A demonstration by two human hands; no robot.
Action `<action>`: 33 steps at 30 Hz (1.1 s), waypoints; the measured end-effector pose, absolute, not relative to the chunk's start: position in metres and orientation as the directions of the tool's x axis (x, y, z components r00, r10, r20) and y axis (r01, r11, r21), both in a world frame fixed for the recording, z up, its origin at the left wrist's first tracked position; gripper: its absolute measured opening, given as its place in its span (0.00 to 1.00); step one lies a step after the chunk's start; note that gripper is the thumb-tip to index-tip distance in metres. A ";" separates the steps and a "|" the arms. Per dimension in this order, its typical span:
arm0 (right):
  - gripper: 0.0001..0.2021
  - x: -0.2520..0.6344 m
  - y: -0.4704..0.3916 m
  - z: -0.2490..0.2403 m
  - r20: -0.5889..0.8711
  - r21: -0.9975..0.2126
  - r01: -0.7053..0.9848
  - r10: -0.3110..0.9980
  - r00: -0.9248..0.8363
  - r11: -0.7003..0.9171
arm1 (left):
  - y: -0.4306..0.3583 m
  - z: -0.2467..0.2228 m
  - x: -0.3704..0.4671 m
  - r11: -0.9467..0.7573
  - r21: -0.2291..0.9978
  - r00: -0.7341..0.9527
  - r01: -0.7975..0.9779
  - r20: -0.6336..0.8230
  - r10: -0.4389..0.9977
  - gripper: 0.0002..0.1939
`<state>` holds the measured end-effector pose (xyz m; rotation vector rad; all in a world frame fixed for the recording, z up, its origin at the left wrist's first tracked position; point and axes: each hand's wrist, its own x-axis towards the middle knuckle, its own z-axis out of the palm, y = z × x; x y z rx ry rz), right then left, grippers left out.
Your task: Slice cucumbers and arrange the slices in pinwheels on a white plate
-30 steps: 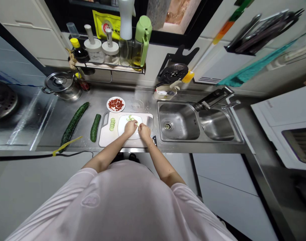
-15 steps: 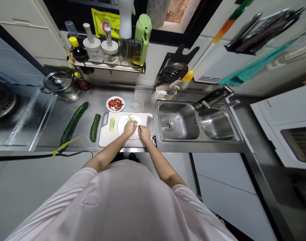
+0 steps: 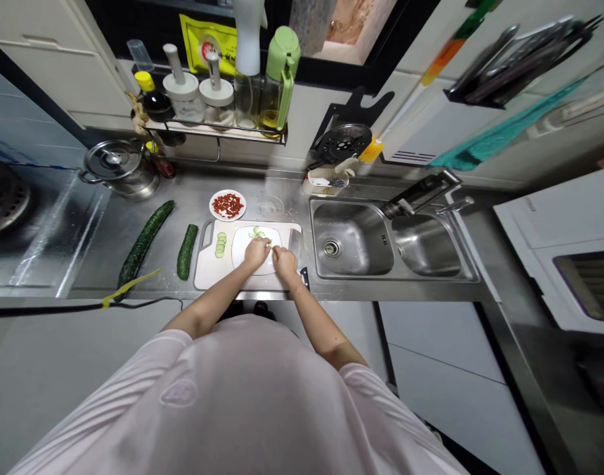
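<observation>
Some cuke slices (image 3: 256, 233) on plate (image 3: 239, 252), row of slices (image 3: 221, 245) left on board (image 3: 208, 265).
I see L hand (image 3: 257, 253) + R hand (image 3: 285, 262) curled over plate, pale bit (image 3: 271, 243) btwn; can't tell which grips. Short cuke (image 3: 187, 252) unsliced beside board.

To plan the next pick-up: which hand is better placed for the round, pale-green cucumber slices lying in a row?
Probably the left bare hand: it is nearer to the row of slices. The right bare hand is farther away, nearer the black-handled metal knife.
</observation>
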<state>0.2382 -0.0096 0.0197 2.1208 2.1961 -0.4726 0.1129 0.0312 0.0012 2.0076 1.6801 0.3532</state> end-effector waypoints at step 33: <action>0.15 0.235 -0.011 0.028 -0.286 -0.154 0.988 0.957 -0.052 0.007 | 0.031 0.004 0.116 -0.081 0.551 0.181 0.830 -0.130 0.975 0.12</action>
